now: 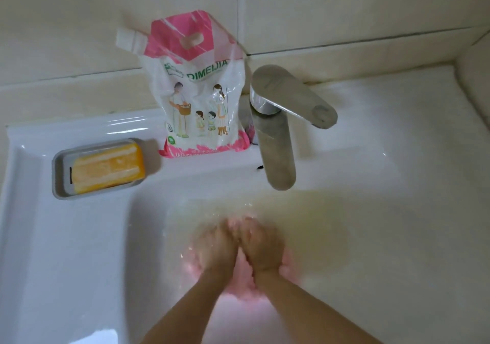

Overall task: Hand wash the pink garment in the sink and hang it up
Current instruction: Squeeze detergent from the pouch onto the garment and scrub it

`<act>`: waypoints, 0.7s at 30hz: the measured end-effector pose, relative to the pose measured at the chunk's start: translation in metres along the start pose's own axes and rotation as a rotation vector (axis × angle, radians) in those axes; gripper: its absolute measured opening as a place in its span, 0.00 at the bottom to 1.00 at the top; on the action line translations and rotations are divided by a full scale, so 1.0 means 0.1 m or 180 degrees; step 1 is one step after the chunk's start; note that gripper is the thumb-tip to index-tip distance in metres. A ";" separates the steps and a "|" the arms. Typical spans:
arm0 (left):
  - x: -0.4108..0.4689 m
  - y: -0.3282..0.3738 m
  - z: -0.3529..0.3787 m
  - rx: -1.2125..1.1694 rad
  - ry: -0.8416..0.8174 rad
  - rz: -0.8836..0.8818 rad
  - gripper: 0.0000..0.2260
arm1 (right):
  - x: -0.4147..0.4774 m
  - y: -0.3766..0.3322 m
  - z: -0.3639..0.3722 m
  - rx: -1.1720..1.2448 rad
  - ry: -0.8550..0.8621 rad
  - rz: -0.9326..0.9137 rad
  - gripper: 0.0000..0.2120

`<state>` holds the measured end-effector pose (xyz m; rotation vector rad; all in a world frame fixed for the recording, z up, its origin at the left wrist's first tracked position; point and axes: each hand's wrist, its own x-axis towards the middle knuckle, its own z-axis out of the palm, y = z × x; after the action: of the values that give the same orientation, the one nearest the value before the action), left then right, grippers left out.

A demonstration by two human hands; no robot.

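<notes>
The pink garment [240, 281] lies bunched under water in the white sink basin [371, 237], mostly hidden beneath my hands. My left hand [218, 245] and my right hand [262, 244] press side by side on the cloth, fingers curled into it and blurred by motion. Both hands are partly under the rippled water. The metal tap [278, 145] hangs over the far edge of the basin, just beyond my fingertips; no stream from it is visible.
A pink and white detergent pouch [197, 86] leans against the tiled wall [344, 7] left of the tap. A grey soap dish [57, 174] with an orange soap bar [107, 167] sits on the sink's left ledge.
</notes>
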<state>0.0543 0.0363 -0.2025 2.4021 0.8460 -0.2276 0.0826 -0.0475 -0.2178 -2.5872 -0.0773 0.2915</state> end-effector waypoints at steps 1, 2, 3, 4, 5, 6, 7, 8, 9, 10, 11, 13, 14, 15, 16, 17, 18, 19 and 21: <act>0.03 0.00 -0.04 0.0165 -0.0069 0.0139 0.26 | 0.01 0.02 -0.04 0.0226 -0.0036 0.0139 0.18; 0.03 -0.04 -0.08 0.0071 -0.0086 0.0289 0.26 | 0.00 0.04 -0.09 0.0602 -0.0133 0.0319 0.14; -0.01 -0.11 -0.11 -0.0090 0.0002 0.0506 0.25 | -0.06 0.07 -0.15 0.1053 -0.0356 0.0480 0.11; -0.14 -0.18 -0.12 -0.0139 0.0047 0.0673 0.22 | -0.16 0.10 -0.23 0.1311 -0.0466 0.0427 0.15; -0.30 -0.23 -0.10 -0.0136 0.0071 0.0850 0.19 | -0.29 0.11 -0.30 0.1348 -0.0479 0.0241 0.21; -0.45 -0.30 -0.02 -0.0173 0.0114 0.0907 0.17 | -0.42 0.14 -0.30 0.1077 -0.0418 -0.0096 0.24; -0.55 -0.33 0.05 -0.0226 0.0128 0.0957 0.17 | -0.53 0.21 -0.22 0.0613 -0.0324 -0.0451 0.23; -0.60 -0.33 0.10 -0.0180 0.0138 0.0969 0.17 | -0.59 0.23 -0.15 0.0259 -0.0258 -0.0712 0.21; -0.59 -0.35 0.18 -0.0068 0.0127 0.1002 0.16 | -0.58 0.25 -0.06 -0.0010 -0.0201 -0.0872 0.20; -0.54 -0.37 0.23 0.0092 0.0125 0.0993 0.16 | -0.52 0.25 0.02 -0.0235 -0.0112 -0.0972 0.19; -0.46 -0.37 0.27 0.0233 0.0122 0.1014 0.14 | -0.43 0.24 0.10 -0.0406 0.0037 -0.1069 0.17; -0.35 -0.41 0.29 0.0512 0.0310 0.0967 0.13 | -0.30 0.21 0.13 -0.0540 0.0373 -0.1139 0.14; -0.30 -0.44 0.31 0.0642 0.0381 0.0935 0.16 | -0.26 0.21 0.15 -0.0513 0.0535 -0.1120 0.13; -0.24 -0.40 0.28 0.0739 0.0278 0.0874 0.20 | -0.22 0.22 0.17 -0.0496 0.0645 -0.1033 0.13; -0.19 -0.31 0.24 0.0685 0.0155 0.0815 0.24 | -0.17 0.17 0.15 -0.0470 0.0613 -0.0861 0.13; -0.10 -0.16 0.14 0.0543 -0.0184 0.0635 0.26 | -0.08 0.10 0.10 -0.0399 0.0405 -0.0594 0.16; -0.02 -0.05 0.06 0.0541 -0.0436 0.0402 0.25 | 0.02 0.03 0.05 -0.0282 0.0116 -0.0238 0.18; 0.04 0.00 0.04 0.0653 -0.0391 0.0326 0.22 | 0.08 0.00 0.02 -0.0149 0.0013 0.0024 0.19; 0.04 -0.02 -0.02 0.0275 -0.0285 0.0153 0.15 | 0.05 0.02 -0.07 0.0377 0.0056 0.0424 0.14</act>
<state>0.0563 0.0401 -0.2032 2.4692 0.7509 -0.3568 0.0888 -0.0525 -0.2140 -2.4809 0.1158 0.3120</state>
